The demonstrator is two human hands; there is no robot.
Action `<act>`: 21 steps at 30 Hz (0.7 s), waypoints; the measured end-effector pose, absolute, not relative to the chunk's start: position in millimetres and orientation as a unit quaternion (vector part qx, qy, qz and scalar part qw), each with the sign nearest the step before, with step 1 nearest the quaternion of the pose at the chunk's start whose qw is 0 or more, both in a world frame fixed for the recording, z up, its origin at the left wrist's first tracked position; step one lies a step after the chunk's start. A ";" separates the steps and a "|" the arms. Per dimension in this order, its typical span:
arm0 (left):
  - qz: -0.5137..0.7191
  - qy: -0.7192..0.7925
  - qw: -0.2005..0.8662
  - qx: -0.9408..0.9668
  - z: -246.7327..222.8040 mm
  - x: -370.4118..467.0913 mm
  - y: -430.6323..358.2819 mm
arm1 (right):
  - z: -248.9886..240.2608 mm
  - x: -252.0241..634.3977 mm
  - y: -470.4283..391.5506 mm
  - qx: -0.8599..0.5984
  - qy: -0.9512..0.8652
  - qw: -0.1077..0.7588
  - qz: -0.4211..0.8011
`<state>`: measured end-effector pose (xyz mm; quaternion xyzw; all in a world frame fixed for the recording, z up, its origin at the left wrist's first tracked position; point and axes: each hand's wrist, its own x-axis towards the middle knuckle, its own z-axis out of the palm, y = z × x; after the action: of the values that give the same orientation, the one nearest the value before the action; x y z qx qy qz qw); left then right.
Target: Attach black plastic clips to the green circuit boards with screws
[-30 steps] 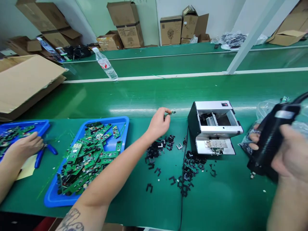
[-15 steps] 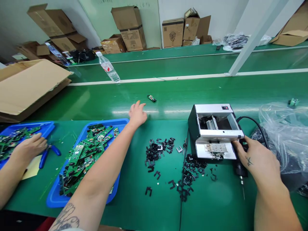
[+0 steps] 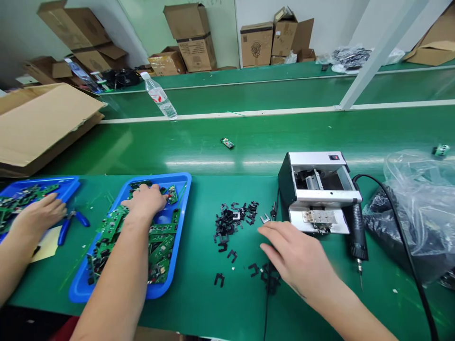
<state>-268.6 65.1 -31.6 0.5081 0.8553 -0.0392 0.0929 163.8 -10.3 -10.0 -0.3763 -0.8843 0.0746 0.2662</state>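
Observation:
My left hand (image 3: 147,203) is over the blue tray (image 3: 187,199), reaching down onto the green circuit boards (image 3: 163,246). Its thumb and fingers are spread, with the fingertips partly hidden among the boards. My right hand (image 3: 296,253) hovers above the small black plastic clips (image 3: 227,222), in front of the silver-and-black screw feeder (image 3: 316,194). Its fingers point left, apart from the thumb, and hold nothing I can see. A black electric screwdriver (image 3: 357,237) lies along the feeder's right side. One circuit board (image 3: 227,142) rests alone on the green belt behind.
At far left, another person's hand (image 3: 44,213) is at a second blue tray (image 3: 73,187), near blue-handled pliers (image 3: 69,227). A clear plastic bag (image 3: 423,203) with dark contents sits right. A water bottle (image 3: 159,96) and a large cardboard box (image 3: 50,123) stand behind.
My left hand has moved back from near the lone board on the belt into the tray. My right hand has left the screwdriver beside the feeder and moved left over the clips.

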 end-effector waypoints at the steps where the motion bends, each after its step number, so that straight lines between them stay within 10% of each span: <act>1: -0.055 0.866 0.073 0.492 -29.4 -266.6 64.7 | -16.8 159.2 -10.1 -0.375 -0.896 0.227 0.075; 11: -0.012 0.852 0.024 0.523 -16.7 -252.6 61.1 | -37.9 162.8 -17.0 -0.409 -0.898 0.144 0.078; 21: 0.302 0.796 0.012 0.525 7.9 -201.2 63.6 | -73.6 136.7 -52.1 -0.384 -0.913 0.131 0.041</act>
<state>-201.2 63.6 7.9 0.5249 0.7957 0.3021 0.0116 136.7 -52.1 -73.6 -0.3838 -0.9132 0.0415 0.1306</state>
